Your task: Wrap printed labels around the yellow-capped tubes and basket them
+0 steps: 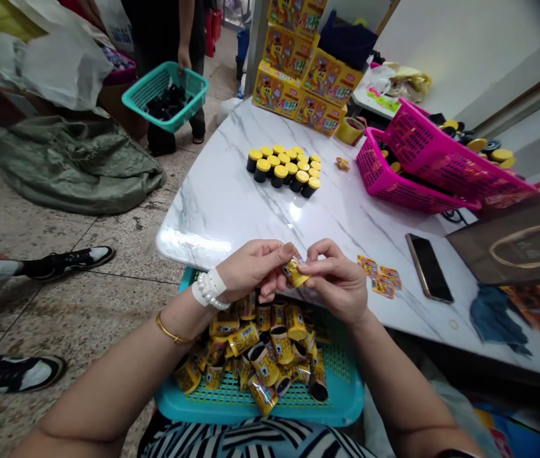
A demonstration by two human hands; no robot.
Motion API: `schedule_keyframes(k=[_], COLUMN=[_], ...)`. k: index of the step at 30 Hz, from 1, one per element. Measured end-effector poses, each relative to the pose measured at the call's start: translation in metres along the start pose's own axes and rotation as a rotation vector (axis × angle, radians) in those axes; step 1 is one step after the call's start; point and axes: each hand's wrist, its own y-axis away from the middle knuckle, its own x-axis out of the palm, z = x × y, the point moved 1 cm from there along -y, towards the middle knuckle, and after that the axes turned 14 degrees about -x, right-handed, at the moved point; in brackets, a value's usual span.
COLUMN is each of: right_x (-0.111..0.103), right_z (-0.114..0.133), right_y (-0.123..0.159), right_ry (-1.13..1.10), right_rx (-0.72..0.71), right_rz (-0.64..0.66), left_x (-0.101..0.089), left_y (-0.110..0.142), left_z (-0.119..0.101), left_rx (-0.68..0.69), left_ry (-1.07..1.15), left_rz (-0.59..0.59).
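My left hand [253, 270] and my right hand [343, 283] are closed on one small cup with a yellow printed sleeve [295, 272], held between them just past the table's near edge. The left thumb lies on its upper side, and the right fingers pinch its other end. Below them, a teal basket [339, 394] holds many similar yellow-sleeved small cups [282, 343], tumbled at all angles; several show dark open ends. Beyond my hands, black cups with yellow lids [278, 175] stand upright in a tight group on the white marbled table [222, 203].
Printed yellow-orange labels [384, 283] and a phone [429, 267] lie to the right. Pink baskets [417, 159] hold black and yellow parts. Yellow printed boxes [279, 89] are stacked at the back. A standing person carries a teal basket of black pieces [165, 98].
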Motion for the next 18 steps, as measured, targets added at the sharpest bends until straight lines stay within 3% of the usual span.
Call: schedule_keyframes(k=[5, 8, 12, 15, 18], right_x=[-0.001, -0.001, 0.004, 0.007, 0.006], right_z=[-0.003, -0.006, 0.004, 0.018, 0.024], right_y=[0.002, 0.008, 0.017, 0.022, 0.024], right_ry=[0.014, -0.091, -0.037, 0.15, 0.316], right_rx=[-0.005, 0.126, 0.234, 0.166, -0.002], right_rz=[-0.126, -0.206, -0.156, -0.134, -0.077], left_x=[0.0, 0.003, 0.011, 0.017, 0.021], left_y=[0.0, 0.004, 0.013, 0.019, 0.021], left_z=[0.001, 0.006, 0.015, 0.021, 0.025], left_rx=[0.052, 0.196, 0.306, 0.335, 0.342], left_ry=[-0.077, -0.169, -0.226, -0.231, -0.298], left_rz=[-0.043, -0.124, -0.254, -0.332, -0.401])
